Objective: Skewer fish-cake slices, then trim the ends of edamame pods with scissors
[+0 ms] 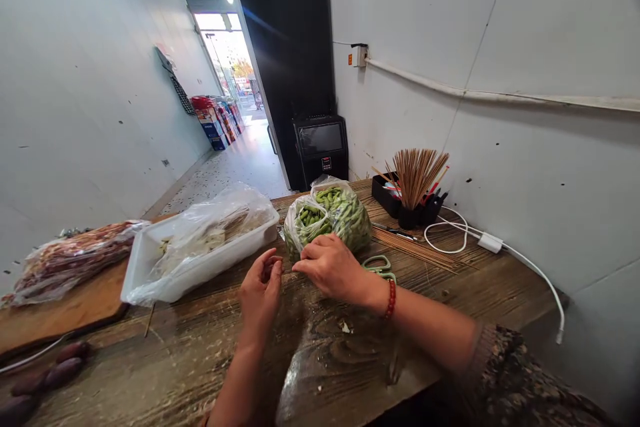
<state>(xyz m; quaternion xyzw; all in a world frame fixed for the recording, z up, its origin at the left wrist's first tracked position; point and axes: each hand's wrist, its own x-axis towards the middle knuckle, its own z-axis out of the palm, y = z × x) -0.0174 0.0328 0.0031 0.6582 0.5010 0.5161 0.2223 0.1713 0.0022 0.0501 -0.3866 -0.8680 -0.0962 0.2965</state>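
Observation:
My left hand (261,290) is raised over the table in front of the white tub, its fingers curled in toward the thumb. Anything between them is too small to make out. Close by, my right hand (333,267), with a red bead bracelet (391,299) at the wrist, is closed in a pinch; what it holds, if anything, is hidden. Just behind it stand two open plastic bags of green edamame pods, a smaller bag (310,217) and a larger bag (353,217). Partly behind the right wrist lie green-handled scissors (377,263).
A white tub (200,273) with plastic film stands left, beside bagged meat (85,257) on a cutting board (65,313). Upright skewers (415,177), loose skewers (420,252), a white cable (533,267) and a black speaker (321,147) are right and behind. Dark reddish oval things (63,371) lie front left.

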